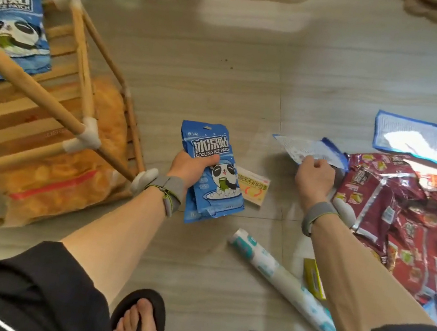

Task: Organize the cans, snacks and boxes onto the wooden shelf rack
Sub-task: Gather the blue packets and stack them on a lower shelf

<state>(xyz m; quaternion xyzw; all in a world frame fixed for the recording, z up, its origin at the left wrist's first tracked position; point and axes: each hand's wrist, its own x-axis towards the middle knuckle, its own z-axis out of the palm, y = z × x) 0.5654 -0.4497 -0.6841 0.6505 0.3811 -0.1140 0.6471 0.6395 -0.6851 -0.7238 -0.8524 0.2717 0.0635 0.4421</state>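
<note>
Two feet in black sandals (138, 323) stand on the floor. Just ahead lies a white roll (278, 281), with a yellow box (314, 278) beside it. The left hand (191, 166) grips a stack of blue patch packs (215, 176), thumb across the front, held above the floor. Behind the stack, a small box (255, 190) lies flat. The right hand (314, 176) curls its fingers on the near edge of a face-down pack (310, 151) on the floor. Red snack bags (392, 213) are heaped to its right, and a second face-down pack (412, 138) lies beyond. On the left is the rack (82, 53): an orange snack bag (73, 169) sits low, a blue pack (11, 26) above.
</note>
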